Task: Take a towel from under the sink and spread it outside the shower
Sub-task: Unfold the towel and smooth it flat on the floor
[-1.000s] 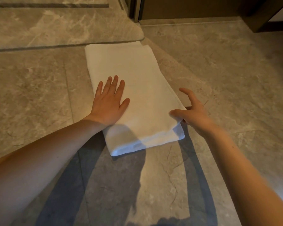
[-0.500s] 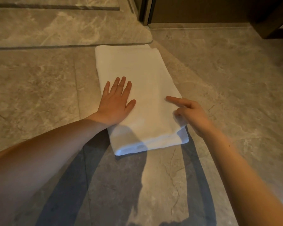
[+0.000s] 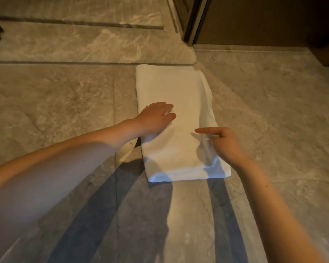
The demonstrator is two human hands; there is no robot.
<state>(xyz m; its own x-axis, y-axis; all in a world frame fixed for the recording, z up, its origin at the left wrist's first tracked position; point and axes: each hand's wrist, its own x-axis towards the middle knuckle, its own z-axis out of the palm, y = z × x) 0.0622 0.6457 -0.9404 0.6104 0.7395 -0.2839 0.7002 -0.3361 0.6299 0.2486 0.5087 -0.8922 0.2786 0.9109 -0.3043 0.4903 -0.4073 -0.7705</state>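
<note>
A white folded towel [image 3: 179,88] lies flat on the marble floor, its far end against a raised stone step [image 3: 84,48]. My left hand [image 3: 156,116] rests flat on the towel's left half, fingers straight and pointing right. My right hand [image 3: 224,143] is at the towel's near right edge. Its index finger sticks out to the left and the other fingers are curled, pinching the top layer, which is lifted and creased there. The thumb is hidden.
A dark metal door frame [image 3: 195,21] and a brown wooden panel [image 3: 264,21] stand beyond the towel at the upper right. Grey marble floor [image 3: 283,111] stretches to the right and left of the towel. Shadows of my arms fall on the floor near me.
My left hand has turned so its fingers point right instead of forward. My right hand has moved from the towel's side onto its right edge and pinched up the top layer.
</note>
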